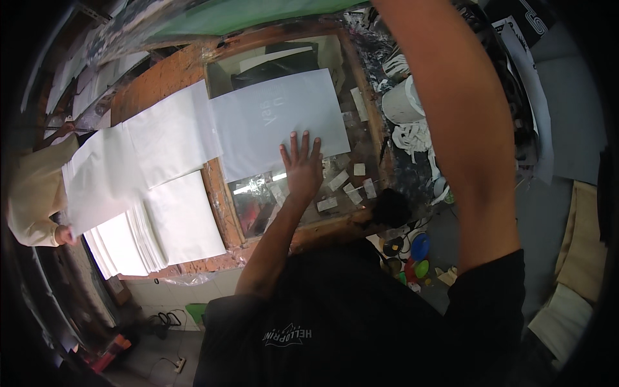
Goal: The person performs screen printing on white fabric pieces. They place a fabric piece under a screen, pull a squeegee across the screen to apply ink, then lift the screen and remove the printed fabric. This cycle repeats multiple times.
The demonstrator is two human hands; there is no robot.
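Observation:
My left hand [302,169] lies flat with its fingers spread on a thin white sheet [245,143]. Faint markings show on the sheet, and I cannot tell whether it is fabric or paper. It rests on a glass panel [325,177] set in a wooden frame, its left edge meeting other white sheets. My right arm [461,109] reaches up past the top edge, so its hand is out of the picture. Near that edge, a green panel [232,20] like a printing screen is raised above the table.
At the left, a co-worker's hand [64,235] in a cream sleeve holds a white sheet [106,197] over a stack [126,242]. A white tub [403,103] and crumpled white cloth [412,138] stand right of the glass. Small taped pieces [338,180] dot the glass.

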